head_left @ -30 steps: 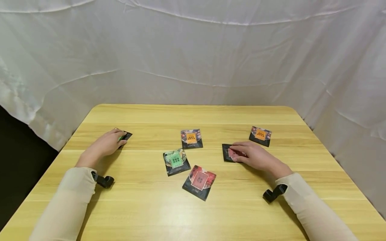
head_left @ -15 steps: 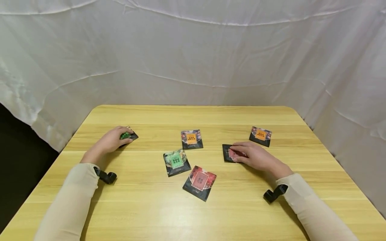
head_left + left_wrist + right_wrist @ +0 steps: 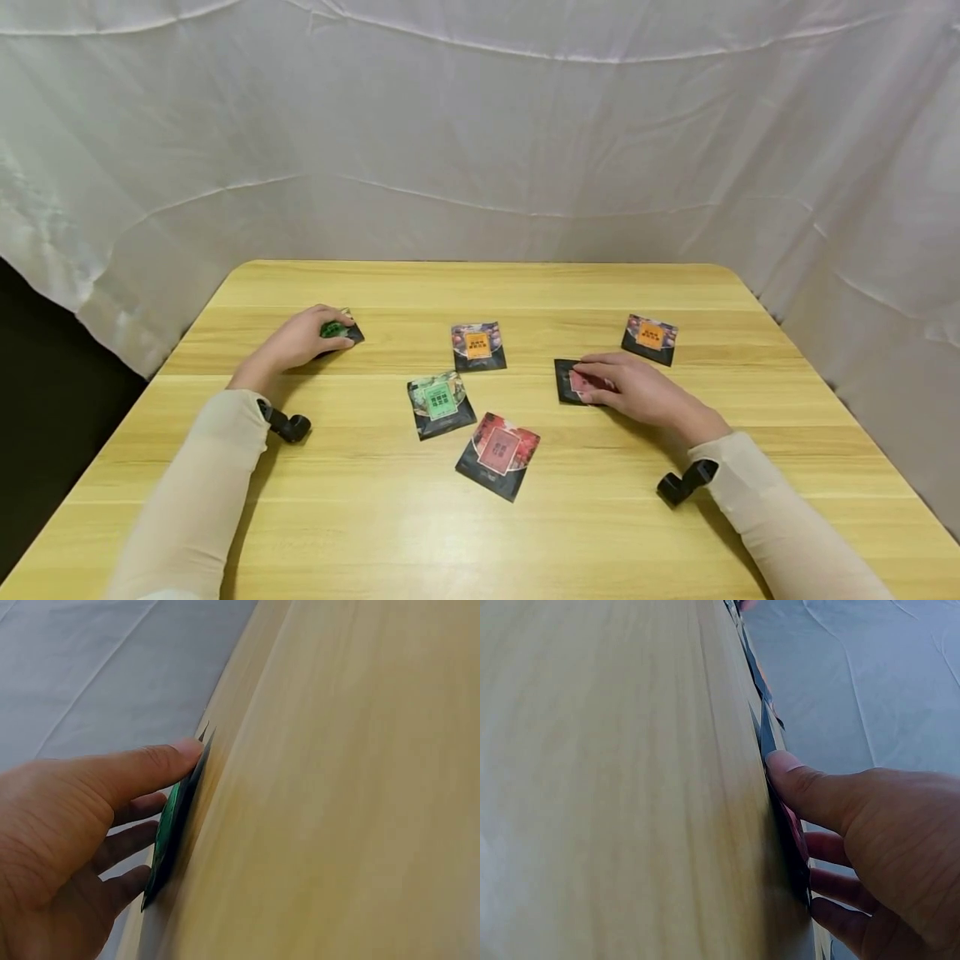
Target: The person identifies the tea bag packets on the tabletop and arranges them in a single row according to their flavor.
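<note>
At the left of the table, my left hand (image 3: 296, 340) holds a black sachet with a green label (image 3: 332, 331) by its edges, partly covering it. Its thumb and fingers span the green sachet (image 3: 176, 817) in the left wrist view, close to the tabletop. Right of centre, my right hand (image 3: 647, 393) grips a black sachet with a red label (image 3: 566, 382) between thumb and fingers. The right wrist view shows this red sachet (image 3: 787, 832) almost edge-on, low over the wood. Both sachets are partly hidden by the fingers.
On the wooden table (image 3: 360, 517) lie another green-label sachet (image 3: 441, 405), another red-label sachet (image 3: 498, 455), an orange-label sachet (image 3: 478, 346) and a second orange-label sachet (image 3: 649, 338) beyond my right hand. A pale curtain (image 3: 480, 150) hangs behind the table.
My left hand has moved to the right and slightly away from me, carrying the green-label sachet along. My right hand and the other sachets have stayed in place.
</note>
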### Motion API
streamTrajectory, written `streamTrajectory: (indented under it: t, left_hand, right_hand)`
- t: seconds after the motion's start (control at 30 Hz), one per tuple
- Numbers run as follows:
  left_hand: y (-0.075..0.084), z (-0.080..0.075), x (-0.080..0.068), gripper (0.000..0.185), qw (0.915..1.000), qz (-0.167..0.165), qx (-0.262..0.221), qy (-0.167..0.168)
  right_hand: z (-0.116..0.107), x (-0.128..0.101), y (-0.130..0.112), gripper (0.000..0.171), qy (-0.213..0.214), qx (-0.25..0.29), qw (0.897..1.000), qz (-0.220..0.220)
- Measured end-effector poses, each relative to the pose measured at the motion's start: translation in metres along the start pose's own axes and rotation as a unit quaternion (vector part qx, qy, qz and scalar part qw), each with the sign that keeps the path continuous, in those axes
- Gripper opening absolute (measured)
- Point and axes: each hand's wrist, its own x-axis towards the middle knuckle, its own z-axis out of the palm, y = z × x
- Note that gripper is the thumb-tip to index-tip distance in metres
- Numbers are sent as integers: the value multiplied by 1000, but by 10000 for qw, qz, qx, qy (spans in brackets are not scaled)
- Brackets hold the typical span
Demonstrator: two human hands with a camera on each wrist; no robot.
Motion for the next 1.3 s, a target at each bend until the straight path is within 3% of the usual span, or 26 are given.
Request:
streamTrajectory:
  t: [0.27,0.7,0.9,1.13,1.3]
  left_hand:
    - [3,8,12,44,9994,77,-342,-45]
    - [15,6,17,46,9962,650,-410,-403]
    - [15,9,16,44,9940,807,-550,-497]
    - [11,10,13,38,9928,957,-608,-384]
    - [8,9,8,39,9923,900,-764,-379]
  right_hand:
    - [0,1,-1,50,34,22,9999,-98]
    - [-5,-5,-2,50,-13,7,10000,66]
    - [-6,-7,-2,50,-25,26,9999,102]
    - [-4,-6,-3,49,-11,47,10000,43]
    - [-2,-4,-3,49,-8,64,10000,7]
